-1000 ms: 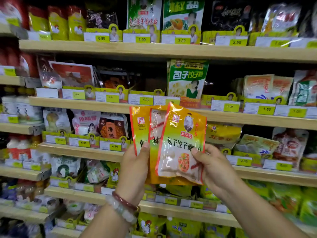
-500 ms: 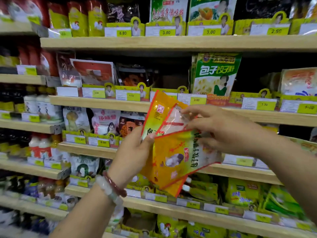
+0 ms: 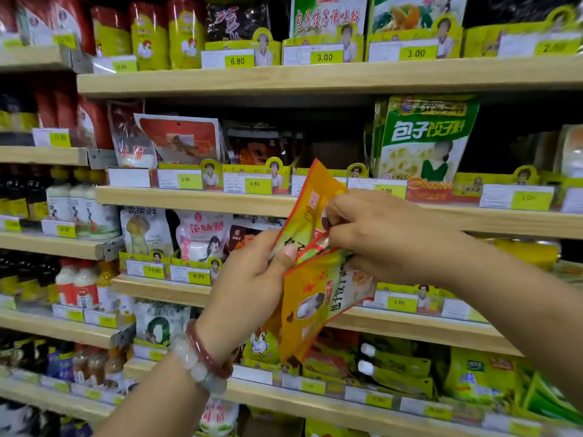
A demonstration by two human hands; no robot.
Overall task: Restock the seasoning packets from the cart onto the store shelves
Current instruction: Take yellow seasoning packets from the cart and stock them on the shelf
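Observation:
I hold a fan of yellow and orange seasoning packets (image 3: 315, 298) in front of the wooden store shelves (image 3: 195, 200). My left hand (image 3: 249, 288), with bead bracelets on the wrist, grips the packets from the left, thumb pressed on their front. My right hand (image 3: 381, 234) reaches over from the right and pinches the upper packets with curled fingers. One packet (image 3: 310, 197) sticks up tilted; the front one hangs sideways below. The cart is out of view.
Shelves (image 3: 315, 77) are filled with seasoning bags behind yellow price-tag holders. A tall green dumpling-seasoning bag (image 3: 426, 137) stands on the shelf just above my right hand. Bottles (image 3: 79, 285) line the left section. A dark gap (image 3: 331, 146) shows left of the green bag.
My right hand moved from the packets' right edge up over their tops. The front packet turned from upright to sideways. The view shifted left and closer to the shelves.

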